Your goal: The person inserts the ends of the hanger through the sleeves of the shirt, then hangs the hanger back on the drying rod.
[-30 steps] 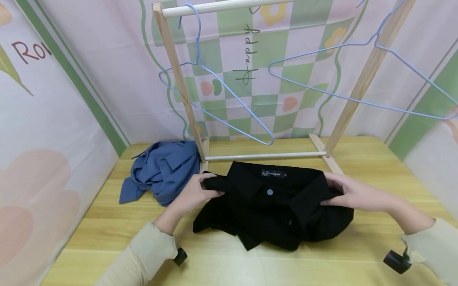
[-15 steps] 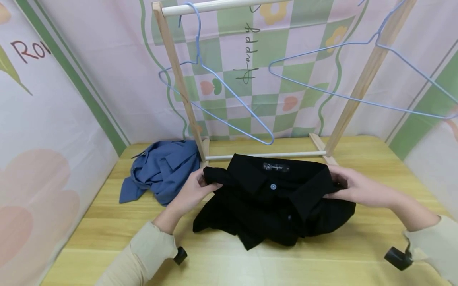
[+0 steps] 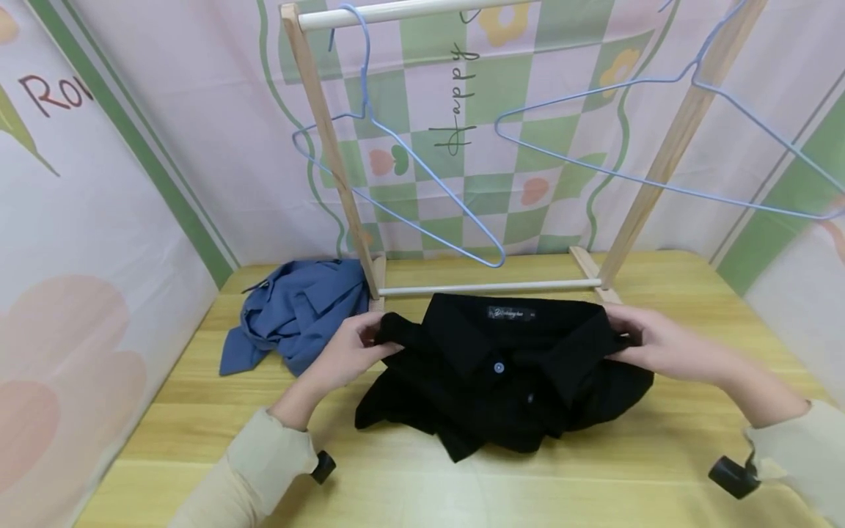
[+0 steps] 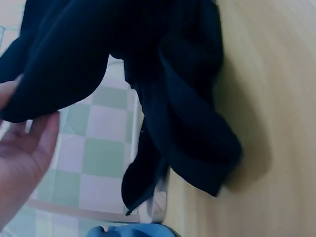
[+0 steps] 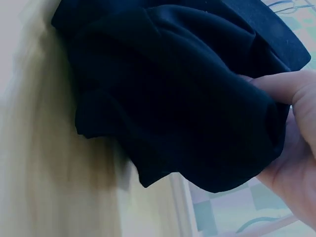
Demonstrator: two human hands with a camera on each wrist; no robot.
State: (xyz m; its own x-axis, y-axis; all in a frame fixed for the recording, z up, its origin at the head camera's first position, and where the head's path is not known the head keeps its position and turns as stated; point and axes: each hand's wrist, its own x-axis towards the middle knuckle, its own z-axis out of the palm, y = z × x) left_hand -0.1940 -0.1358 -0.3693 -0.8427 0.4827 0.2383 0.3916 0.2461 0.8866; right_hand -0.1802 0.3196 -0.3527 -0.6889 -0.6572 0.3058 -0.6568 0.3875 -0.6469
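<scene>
Pale patterned cloth walls (image 3: 185, 81) — green checks (image 3: 485, 150), flowers (image 3: 619, 71), lettering (image 3: 455, 101) — enclose a light wood-grain table (image 3: 409, 491) on three sides.

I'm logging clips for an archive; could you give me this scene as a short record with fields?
Left hand: pinches black shirt at one side
Right hand: pinches its other side
Shirt collar: label showing inside
Blue garment: bunched on table, beside rack
Left hanger: bare, hooked over rack's top bar
Right hanger: bare, hook partly out of frame
</scene>
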